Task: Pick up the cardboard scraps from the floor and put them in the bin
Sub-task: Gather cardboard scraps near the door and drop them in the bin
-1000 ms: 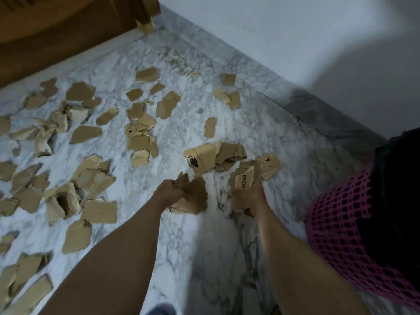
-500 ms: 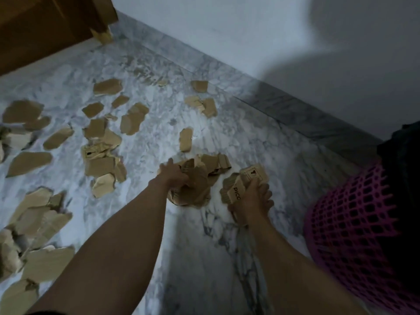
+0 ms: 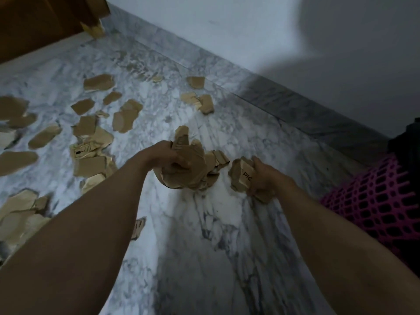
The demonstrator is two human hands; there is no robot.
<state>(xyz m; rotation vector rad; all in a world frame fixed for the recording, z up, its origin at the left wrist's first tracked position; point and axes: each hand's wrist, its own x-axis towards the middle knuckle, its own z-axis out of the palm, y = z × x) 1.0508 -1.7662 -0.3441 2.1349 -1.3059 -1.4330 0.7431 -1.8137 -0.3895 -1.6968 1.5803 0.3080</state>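
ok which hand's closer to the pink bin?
Right. The right hand, gripping cardboard scraps, sits just left of the pink mesh bin; the left hand is farther left.

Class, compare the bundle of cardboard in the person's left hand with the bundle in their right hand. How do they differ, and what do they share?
The left hand grips the left bundle, which looks bigger than the right bundle gripped by the right hand. The right bundle shows the printed letters PIC; the left bundle shows only a faint printed mark. Shared: both are brown torn cardboard, crumpled and clutched, not yet in the pink bin.
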